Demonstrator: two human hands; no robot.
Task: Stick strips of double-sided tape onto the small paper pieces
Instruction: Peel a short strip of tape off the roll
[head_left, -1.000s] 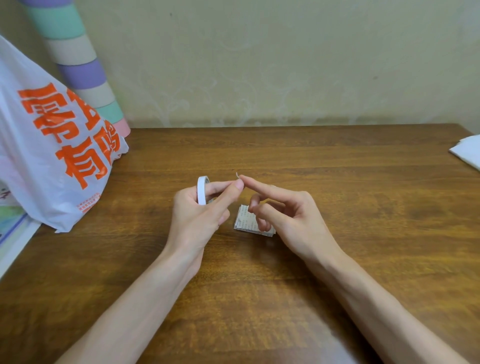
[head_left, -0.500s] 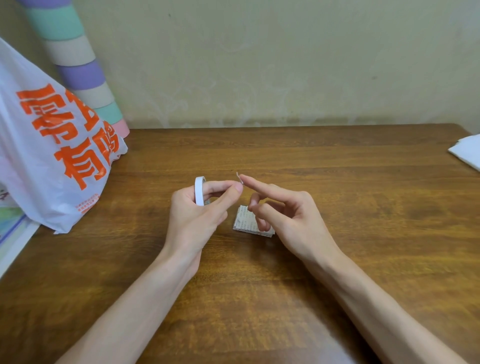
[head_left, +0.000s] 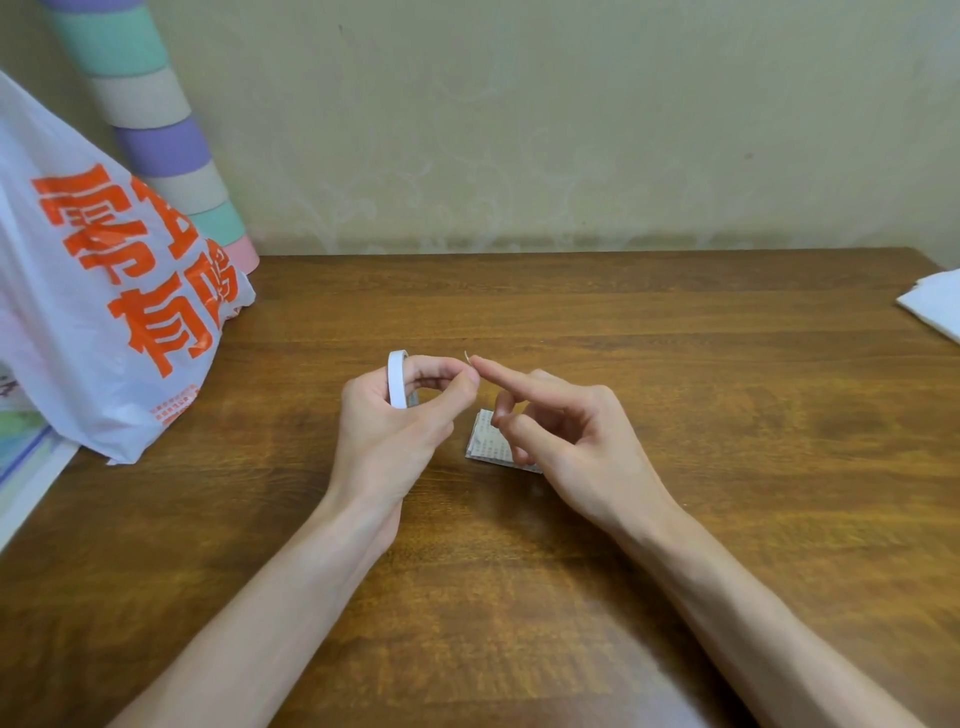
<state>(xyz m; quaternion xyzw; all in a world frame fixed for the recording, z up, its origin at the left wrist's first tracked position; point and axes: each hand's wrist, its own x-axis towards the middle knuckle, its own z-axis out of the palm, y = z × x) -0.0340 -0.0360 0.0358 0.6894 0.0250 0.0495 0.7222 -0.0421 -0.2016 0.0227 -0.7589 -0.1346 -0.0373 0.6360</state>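
With the left grip (head_left: 387, 431), curls forefinger and thumb round the tape roll (head_left: 398, 379), held on edge above the table (head_left: 727, 415). With the right grip (head_left: 571, 447), points the forefinger out straight, other fingers loosely bent and holding nothing. Carries a tiny tape strip (head_left: 466, 357) stuck to that fingertip, just beside the left thumb tip; cannot tell whether the two touch.

Against a second ago, has moved almost nothing: same roll, same pose, same strip on the same fingertip. Has only drawn the left thumb a shade down and back.

Judged from that: probably torn free of the roll, not yet stuck down.

Leaves the small paper pieces (head_left: 488, 441) in a flat stack on the table, right under the right grip's bent fingers and partly hidden by them.

Calls next for lowering the forefinger onto the top piece and pressing the strip flat. Could cling to skin rather than paper.
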